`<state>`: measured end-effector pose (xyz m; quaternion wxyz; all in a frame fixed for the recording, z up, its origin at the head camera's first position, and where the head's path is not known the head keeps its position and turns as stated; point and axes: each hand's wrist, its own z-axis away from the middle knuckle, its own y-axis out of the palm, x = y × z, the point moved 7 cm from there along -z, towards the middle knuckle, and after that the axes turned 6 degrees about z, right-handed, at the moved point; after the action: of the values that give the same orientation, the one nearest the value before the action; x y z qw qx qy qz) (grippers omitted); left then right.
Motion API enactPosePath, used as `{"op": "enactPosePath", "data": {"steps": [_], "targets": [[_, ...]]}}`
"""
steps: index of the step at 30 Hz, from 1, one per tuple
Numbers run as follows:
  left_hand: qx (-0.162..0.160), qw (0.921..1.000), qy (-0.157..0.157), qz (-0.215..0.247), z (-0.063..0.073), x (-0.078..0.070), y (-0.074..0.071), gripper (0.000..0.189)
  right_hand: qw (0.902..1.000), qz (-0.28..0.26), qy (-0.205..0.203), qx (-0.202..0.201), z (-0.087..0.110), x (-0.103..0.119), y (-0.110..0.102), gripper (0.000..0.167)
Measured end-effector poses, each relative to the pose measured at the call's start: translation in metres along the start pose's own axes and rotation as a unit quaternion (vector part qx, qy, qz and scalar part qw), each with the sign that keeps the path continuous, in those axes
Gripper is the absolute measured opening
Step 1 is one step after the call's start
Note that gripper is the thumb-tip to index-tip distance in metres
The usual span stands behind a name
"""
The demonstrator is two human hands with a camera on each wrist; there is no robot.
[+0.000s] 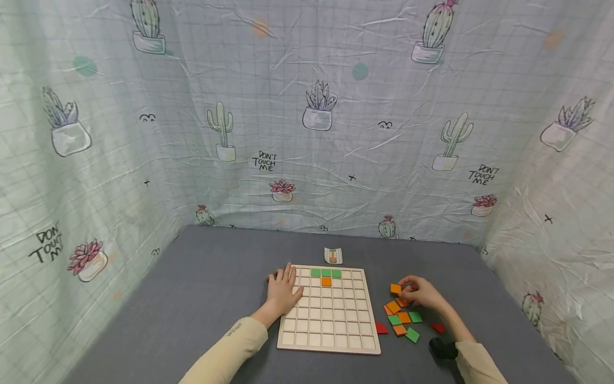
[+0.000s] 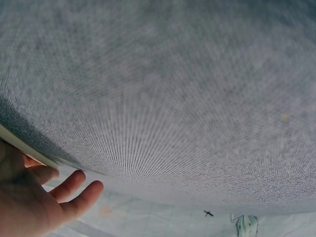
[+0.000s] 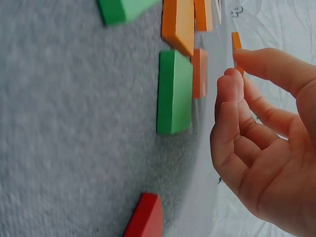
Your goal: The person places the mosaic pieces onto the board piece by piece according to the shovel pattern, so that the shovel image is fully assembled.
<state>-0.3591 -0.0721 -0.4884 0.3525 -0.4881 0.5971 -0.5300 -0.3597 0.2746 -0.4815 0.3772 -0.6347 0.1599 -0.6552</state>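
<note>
A pale wooden grid board (image 1: 326, 325) lies on the grey table. Along its far row sit several green square tiles (image 1: 326, 272), with one orange square tile (image 1: 326, 281) just below the middle one. My left hand (image 1: 282, 292) rests on the board's left edge, fingers spread; the left wrist view catches its fingers (image 2: 84, 200) beside the rim. Over at the right, my right hand (image 1: 420, 292) pinches an orange tile (image 3: 237, 42) between thumb and fingers, raised above the loose tiles.
Loose orange and green tiles (image 1: 412, 335) lie scattered right of the board. A red piece (image 1: 381, 328) touches its right edge, and another red piece (image 1: 437, 327) lies near my right wrist. Behind the board is a small printed card (image 1: 333, 256). A cactus-print curtain (image 1: 288, 106) surrounds the table.
</note>
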Motion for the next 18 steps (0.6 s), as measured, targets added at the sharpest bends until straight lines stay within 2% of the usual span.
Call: {"op": "enactPosePath", "data": {"steps": [6,18], "targets": [[0.003,0.9999,-0.001,-0.016,-0.001,0.0,0.0,0.062,0.9998,0.006,-0.018,0.002,0.002,0.012,0.005,0.034],[0.004,0.9999,-0.002,-0.01,0.0,0.0,0.0,0.062,0.9993,-0.004,-0.037,0.009,0.005,0.019,0.013,0.033]]}}
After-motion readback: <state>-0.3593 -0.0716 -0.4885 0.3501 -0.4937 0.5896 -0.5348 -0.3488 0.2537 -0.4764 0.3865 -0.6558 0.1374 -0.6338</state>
